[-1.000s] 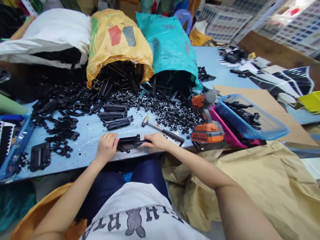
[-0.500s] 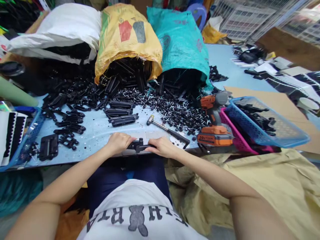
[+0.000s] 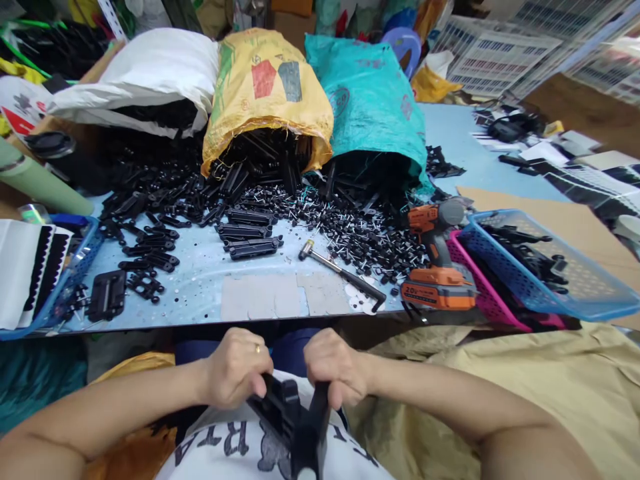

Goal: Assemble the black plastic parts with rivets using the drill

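Both my hands grip one black plastic hinged part (image 3: 295,420) close to my chest, below the table's front edge. My left hand (image 3: 236,367), with a ring on it, is closed around the part's left arm. My right hand (image 3: 333,367) is closed around its right arm. The part folds into a V with its joint pointing down toward my white shirt. On the blue table (image 3: 210,287) in front lie more black parts (image 3: 247,233), a pile of small black screws (image 3: 360,233) and a hammer (image 3: 343,273).
An orange cordless drill (image 3: 435,267) stands right of the hammer beside pink and blue baskets (image 3: 540,273) holding black parts. White, yellow (image 3: 267,87) and teal (image 3: 370,100) sacks spill black pieces at the back. A blue basket (image 3: 75,273) sits at the left edge.
My hands have lifted the black part off the table's front edge and drawn it back to my chest, folding it. The view has tilted down a little.
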{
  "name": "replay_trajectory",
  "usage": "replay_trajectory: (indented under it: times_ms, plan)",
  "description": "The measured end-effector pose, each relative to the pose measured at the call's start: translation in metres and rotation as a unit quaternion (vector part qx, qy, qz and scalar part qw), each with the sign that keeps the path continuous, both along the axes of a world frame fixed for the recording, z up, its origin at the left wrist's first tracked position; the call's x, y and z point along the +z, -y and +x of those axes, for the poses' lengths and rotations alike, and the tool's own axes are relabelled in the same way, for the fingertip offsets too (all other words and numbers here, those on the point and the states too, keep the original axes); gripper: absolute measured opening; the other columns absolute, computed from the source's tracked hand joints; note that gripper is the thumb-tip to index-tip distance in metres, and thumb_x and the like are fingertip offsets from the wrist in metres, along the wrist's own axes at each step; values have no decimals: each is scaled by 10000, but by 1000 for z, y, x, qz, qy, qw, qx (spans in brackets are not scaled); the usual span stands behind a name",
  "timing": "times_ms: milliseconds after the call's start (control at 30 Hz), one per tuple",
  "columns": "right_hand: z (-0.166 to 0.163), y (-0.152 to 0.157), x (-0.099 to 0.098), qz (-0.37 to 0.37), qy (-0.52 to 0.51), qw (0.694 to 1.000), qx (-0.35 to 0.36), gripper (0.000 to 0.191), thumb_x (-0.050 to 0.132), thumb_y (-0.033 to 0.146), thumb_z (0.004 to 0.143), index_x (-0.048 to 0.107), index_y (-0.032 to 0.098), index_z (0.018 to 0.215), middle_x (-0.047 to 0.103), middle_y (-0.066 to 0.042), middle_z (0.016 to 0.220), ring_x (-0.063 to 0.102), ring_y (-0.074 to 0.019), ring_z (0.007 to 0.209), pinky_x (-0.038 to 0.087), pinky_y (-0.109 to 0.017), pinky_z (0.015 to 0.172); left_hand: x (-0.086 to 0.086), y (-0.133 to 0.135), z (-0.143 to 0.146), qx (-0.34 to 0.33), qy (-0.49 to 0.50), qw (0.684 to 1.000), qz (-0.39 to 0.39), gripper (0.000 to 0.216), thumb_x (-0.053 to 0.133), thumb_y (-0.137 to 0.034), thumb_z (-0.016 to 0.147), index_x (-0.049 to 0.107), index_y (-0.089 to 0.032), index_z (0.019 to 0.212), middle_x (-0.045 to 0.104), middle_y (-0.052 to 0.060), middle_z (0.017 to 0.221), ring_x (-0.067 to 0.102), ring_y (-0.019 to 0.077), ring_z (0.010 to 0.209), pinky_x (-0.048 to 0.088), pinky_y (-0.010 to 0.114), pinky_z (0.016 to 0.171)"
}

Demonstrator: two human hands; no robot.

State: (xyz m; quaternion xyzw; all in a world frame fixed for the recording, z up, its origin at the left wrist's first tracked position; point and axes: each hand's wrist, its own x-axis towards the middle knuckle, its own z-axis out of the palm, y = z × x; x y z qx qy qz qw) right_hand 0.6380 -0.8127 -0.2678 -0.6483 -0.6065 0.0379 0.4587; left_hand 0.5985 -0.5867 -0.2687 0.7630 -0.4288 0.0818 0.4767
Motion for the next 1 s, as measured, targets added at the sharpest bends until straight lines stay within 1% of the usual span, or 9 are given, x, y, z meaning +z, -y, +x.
replay_trajectory:
  times_ms: [67, 167, 300, 433, 567, 667, 800, 900, 1000]
  plan:
    - [-14, -19, -15, 91, -92, 991, -21, 531, 141, 523, 945, 451, 212, 647, 448, 2, 513, 436, -127, 481, 320, -270, 476, 0, 16, -13, 18, -34, 996, -81, 575, 90, -464, 945, 489, -166, 656, 471, 12, 494, 430, 106, 456, 326, 243, 471]
    - [-27, -53, -55, 202, -194, 943, -181, 566, 137, 671, 867, 481, 229, 788, 553, -55, 743, 556, -186, 724, 450, -347, 672, -10, 36, -16, 103, 2, 980, -173, 523, 155, -467, 944, 543, -167, 764, 545, 34, 594, 520, 121, 554, 412, 251, 537]
    - [-2, -85, -99, 286, -191, 881, -324, 491, 139, 592, 889, 451, 261, 1076, 487, -94, 1168, 480, -237, 1104, 373, -479, 935, -35, 40, 3, 186, 134, 964, -133, 601, 139, -535, 920, 522, -147, 1173, 633, 118, 902, 608, 203, 894, 499, 325, 722]
    - [90, -76, -104, 118, -43, 925, -359, 345, 398, 464, 864, 484, 219, 1092, 479, -103, 1234, 428, -249, 1177, 318, -471, 999, -74, 16, 41, 270, 261, 916, 140, 588, 368, -600, 851, 536, -178, 1224, 640, 122, 956, 601, 243, 940, 483, 355, 778]
    - [214, -56, -87, -30, 33, 869, -493, 283, 429, 337, 864, 506, 160, 1071, 545, -141, 1132, 464, -240, 1097, 351, -419, 970, -102, -9, 90, 297, 211, 871, 330, 361, 562, -387, 832, 599, -214, 1147, 631, 116, 1056, 552, 271, 1042, 428, 412, 860]
    - [289, -60, -74, -134, 29, 817, -561, 334, 468, 285, 840, 484, 125, 1133, 546, -149, 1138, 454, -245, 1085, 355, -392, 959, -106, -16, 115, 333, 167, 859, 351, 358, 585, -353, 823, 592, -209, 1151, 615, 121, 1107, 524, 269, 1080, 403, 425, 873]
    - [340, -84, -62, -188, -2, 759, -624, 340, 502, 270, 813, 489, 109, 1112, 538, -167, 1113, 442, -268, 1074, 375, -396, 908, -97, -21, 119, 386, 156, 848, 328, 455, 573, -374, 829, 523, -176, 1236, 599, 124, 1140, 479, 269, 1147, 341, 440, 960]
    - [352, -95, -58, -183, -16, 753, -632, 264, 534, 251, 765, 512, 123, 995, 549, -144, 996, 459, -263, 995, 395, -394, 846, -86, -44, 114, 451, 114, 832, 302, 487, 500, -400, 864, 476, -148, 1280, 577, 139, 1165, 461, 269, 1157, 329, 422, 976]
    - [352, -93, -56, -153, 1, 762, -629, 205, 585, 249, 684, 490, 159, 843, 525, -98, 930, 448, -232, 938, 388, -363, 828, -73, -92, 119, 544, 21, 780, 308, 460, 442, -362, 883, 481, -105, 1262, 561, 169, 1158, 472, 287, 1103, 372, 406, 913]
